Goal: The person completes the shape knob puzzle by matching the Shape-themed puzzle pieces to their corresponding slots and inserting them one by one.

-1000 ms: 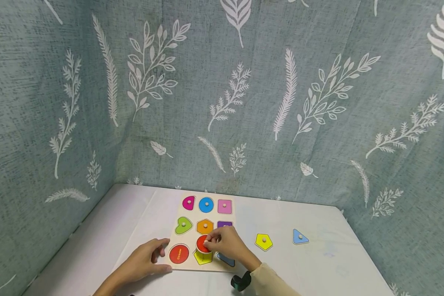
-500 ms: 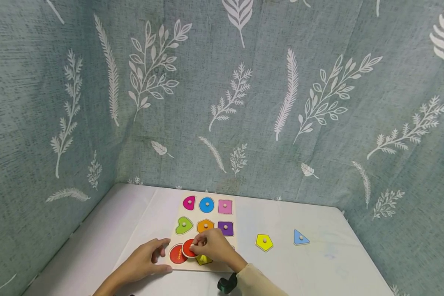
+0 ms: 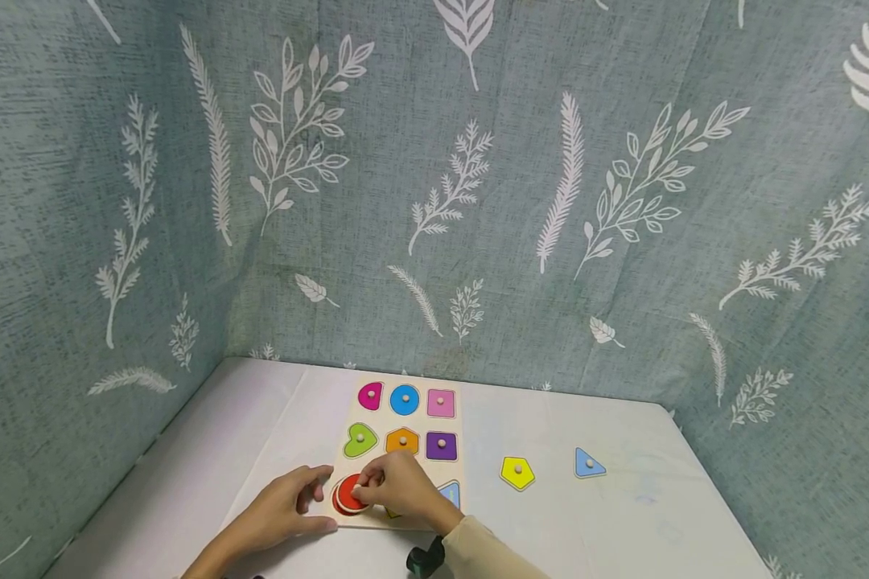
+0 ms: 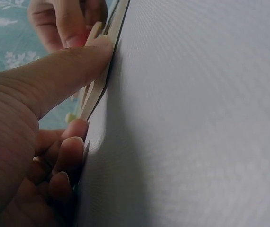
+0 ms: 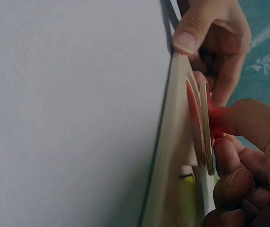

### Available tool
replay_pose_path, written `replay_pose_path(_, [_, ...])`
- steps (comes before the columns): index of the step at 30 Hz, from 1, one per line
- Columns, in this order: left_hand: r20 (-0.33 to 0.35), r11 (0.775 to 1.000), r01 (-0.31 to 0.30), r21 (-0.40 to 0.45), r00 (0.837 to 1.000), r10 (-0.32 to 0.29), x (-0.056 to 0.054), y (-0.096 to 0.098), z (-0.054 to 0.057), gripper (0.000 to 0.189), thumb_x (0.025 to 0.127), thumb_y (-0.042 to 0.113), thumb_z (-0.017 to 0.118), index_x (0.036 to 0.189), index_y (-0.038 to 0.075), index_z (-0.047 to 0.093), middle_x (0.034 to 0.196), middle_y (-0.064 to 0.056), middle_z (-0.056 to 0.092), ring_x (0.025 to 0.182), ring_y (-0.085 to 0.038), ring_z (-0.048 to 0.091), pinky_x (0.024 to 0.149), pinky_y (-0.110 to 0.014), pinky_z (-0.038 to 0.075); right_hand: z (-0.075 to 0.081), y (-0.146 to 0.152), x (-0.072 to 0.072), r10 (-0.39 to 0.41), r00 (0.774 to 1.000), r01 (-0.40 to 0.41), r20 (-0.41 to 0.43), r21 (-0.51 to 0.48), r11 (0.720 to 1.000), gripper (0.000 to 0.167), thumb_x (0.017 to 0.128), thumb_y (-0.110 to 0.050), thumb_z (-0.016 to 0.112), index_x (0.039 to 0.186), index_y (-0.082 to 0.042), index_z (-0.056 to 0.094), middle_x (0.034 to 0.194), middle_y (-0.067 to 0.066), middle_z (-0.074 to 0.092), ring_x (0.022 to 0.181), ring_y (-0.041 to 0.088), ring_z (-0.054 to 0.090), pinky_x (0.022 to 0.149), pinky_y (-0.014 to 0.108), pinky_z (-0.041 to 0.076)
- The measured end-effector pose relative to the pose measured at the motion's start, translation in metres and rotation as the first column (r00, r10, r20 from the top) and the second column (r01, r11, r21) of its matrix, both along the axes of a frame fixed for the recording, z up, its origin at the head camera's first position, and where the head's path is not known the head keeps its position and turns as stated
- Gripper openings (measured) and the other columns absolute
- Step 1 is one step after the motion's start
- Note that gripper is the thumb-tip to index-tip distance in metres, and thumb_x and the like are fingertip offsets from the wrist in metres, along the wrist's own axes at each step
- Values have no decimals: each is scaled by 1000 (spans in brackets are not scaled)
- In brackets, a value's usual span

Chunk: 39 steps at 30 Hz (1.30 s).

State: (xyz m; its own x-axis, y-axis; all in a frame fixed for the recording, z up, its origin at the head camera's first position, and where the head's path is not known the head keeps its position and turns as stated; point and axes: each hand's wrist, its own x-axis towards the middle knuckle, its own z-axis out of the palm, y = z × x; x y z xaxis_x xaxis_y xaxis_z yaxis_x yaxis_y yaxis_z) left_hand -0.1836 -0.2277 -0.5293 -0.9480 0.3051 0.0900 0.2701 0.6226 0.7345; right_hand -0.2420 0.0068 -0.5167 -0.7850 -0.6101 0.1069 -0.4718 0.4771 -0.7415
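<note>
My right hand (image 3: 405, 486) pinches the small knob of a red round puzzle piece (image 3: 349, 489). That piece lies over the red round recess of the wooden puzzle board (image 3: 420, 422), slightly offset, with a red rim of the recess showing at its left. In the right wrist view the red piece (image 5: 205, 127) stands slightly apart from the board face at one side. At the board's near left corner, my left hand (image 3: 286, 507) holds the edges, thumb (image 4: 78, 64) at the front and fingers at the left side. My right hand partly hides the yellow recess.
A yellow pentagon piece (image 3: 517, 474) and a light blue triangle piece (image 3: 589, 463) lie right of the board on the white tablecloth (image 3: 623, 531). Several knobbed pieces fill the board's upper rows. A light blue recess (image 3: 450, 492) shows at its near right. Leaf-patterned cloth hangs behind.
My right hand has carried the red piece leftward from above the yellow recess to the red recess. The light blue recess is uncovered again. My left hand has stayed at the corner.
</note>
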Motion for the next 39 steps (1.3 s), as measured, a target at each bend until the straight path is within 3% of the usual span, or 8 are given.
replay_pose_path(8, [28,1000,-21,-16,999,22,1,2,1,86,73,37,94,135,-9,58,89,3,53,73,-6,47,61,-24,42,-5,-7,3,-14,1000,15,-26,28,999,18,86,-20,84,73,-19,71,54,-18,51,48,0,40,44,18,28])
replay_pose_path(16, [-13,1000,10,-15,1000,-10,-1,2,0,84,75,38,92,135,-9,57,91,3,53,73,-5,47,62,-24,43,-3,-8,4,-9,998,13,-67,70,997,18,86,-21,84,73,-19,72,54,-18,50,52,-1,42,48,17,31])
replay_pose_path(26, [-29,1000,16,-10,999,-17,-1,1,2,84,76,39,91,136,-9,57,91,3,54,74,-5,48,63,-24,43,4,-5,1,-13,999,10,42,64,998,17,88,-23,83,75,-20,72,58,-13,56,49,6,42,44,19,30])
replay_pose_path(39, [-19,1000,-17,-8,1000,17,1,2,0,85,72,36,94,134,-9,58,89,4,53,74,-5,47,63,-23,43,6,27,-8,-37,999,36,32,16,999,11,88,-27,84,83,-20,76,68,-11,59,64,3,51,53,20,42])
